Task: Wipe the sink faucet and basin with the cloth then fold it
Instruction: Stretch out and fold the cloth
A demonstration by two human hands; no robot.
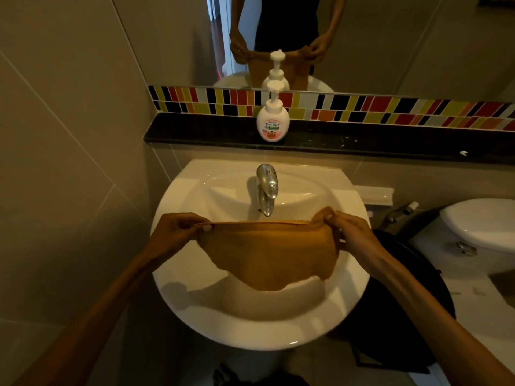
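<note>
An orange-brown cloth (269,253) hangs stretched above the white round basin (195,307). My left hand (178,229) pinches its top left corner and my right hand (347,229) pinches its top right corner. The cloth's top edge is taut between them and its lower part sags over the bowl, hiding the drain. The chrome faucet (267,189) stands just behind the cloth's top edge, apart from it.
A white pump soap bottle (273,121) stands on the dark ledge (362,140) behind the basin, under a coloured tile strip and a mirror. A white toilet (482,224) is at the right, with a black round object (395,302) beside the basin.
</note>
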